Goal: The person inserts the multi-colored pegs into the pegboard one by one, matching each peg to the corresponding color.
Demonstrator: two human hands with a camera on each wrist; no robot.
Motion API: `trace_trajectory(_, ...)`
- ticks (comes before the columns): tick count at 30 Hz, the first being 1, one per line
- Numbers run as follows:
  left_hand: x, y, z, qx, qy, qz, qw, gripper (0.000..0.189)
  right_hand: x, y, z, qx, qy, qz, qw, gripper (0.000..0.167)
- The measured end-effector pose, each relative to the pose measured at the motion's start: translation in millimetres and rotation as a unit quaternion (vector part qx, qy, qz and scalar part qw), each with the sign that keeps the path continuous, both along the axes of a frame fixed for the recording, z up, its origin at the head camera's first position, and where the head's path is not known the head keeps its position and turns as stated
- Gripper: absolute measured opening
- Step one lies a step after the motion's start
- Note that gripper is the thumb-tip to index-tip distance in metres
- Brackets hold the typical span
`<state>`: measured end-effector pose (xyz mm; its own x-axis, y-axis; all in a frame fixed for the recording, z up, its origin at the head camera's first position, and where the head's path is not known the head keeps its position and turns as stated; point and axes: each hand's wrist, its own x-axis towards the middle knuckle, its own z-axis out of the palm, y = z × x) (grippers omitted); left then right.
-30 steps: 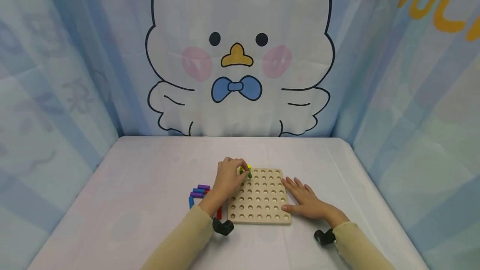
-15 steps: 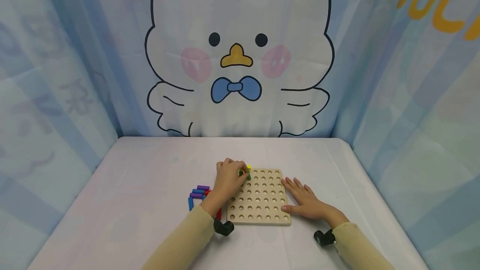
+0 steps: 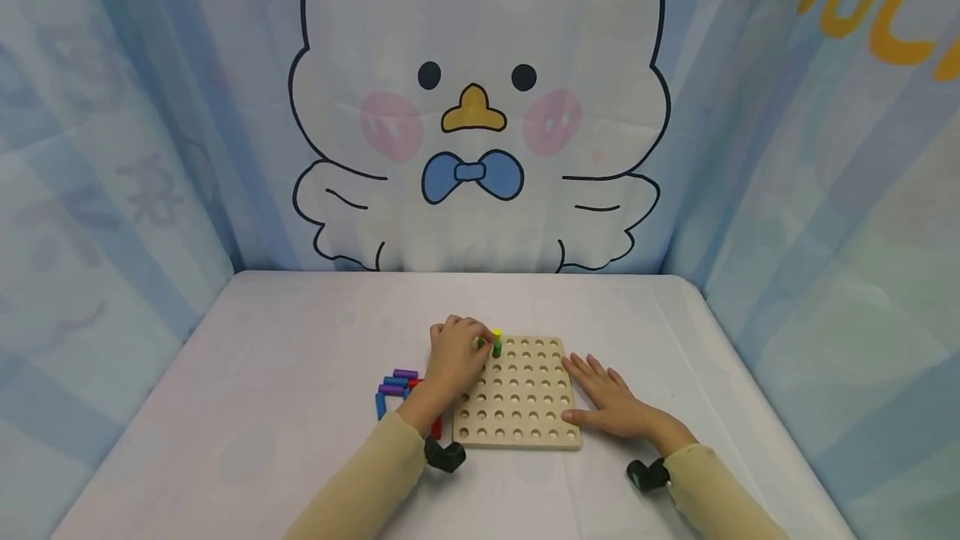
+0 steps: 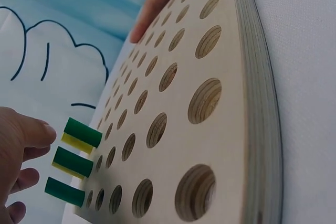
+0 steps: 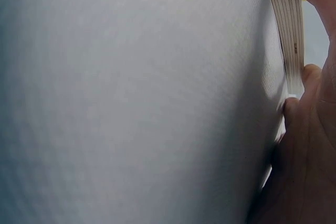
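A square wooden pegboard (image 3: 517,445) with rows of round holes lies on the table. At its far left corner a green peg (image 3: 497,350) stands upright in a hole, with a yellow peg (image 3: 497,334) just behind it. Three green pegs (image 4: 72,162) in a row show in the left wrist view, with yellow ones partly hidden behind. My left hand (image 3: 457,358) hovers beside them; its thumb and fingers are parted, close to the end green peg and holding nothing. The right hand (image 3: 621,408) lies with spread fingers against the board's right edge, the thumb touching its near part.
Left of the board lie several loose pegs, among them a purple peg (image 3: 406,373), a blue peg (image 3: 380,407) and a red peg (image 3: 437,428), partly hidden by my left forearm. A cloth backdrop with a cartoon bird rises behind the table (image 3: 300,323).
The green peg between my left fingertips went from tilted to upright in its hole. My left fingers have let go of it and drawn slightly left. The right hand has stayed put.
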<state>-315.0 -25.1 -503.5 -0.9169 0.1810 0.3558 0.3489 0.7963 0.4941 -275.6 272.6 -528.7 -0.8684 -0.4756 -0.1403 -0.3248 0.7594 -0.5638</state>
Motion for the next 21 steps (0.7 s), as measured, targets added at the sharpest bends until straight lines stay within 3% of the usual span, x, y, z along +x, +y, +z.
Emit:
trace_trajectory(6,3.1,-11.0,1.3,0.017,0.004,0.001,0.9998,0.004,-1.7,0,-2.1,0.017,-0.009,-0.003,0.9998,0.096)
trace_trajectory(11,13.3,-22.4,6.2,0.066,-0.005,-0.002,0.9978,0.004,-2.0,0,-4.0,0.015,-0.003,-0.001,0.9999,0.095)
trace_trajectory(15,24.6,-32.3,11.9,0.088,-0.038,-0.003,0.9954,0.004,-1.7,1,-4.4,0.006,0.004,0.003,1.0,0.095)
trace_trajectory(21,43.1,-46.3,19.1,0.054,-0.111,-0.003,0.9924,0.005,-4.7,1,-6.8,0.005,0.007,0.001,1.0,0.096)
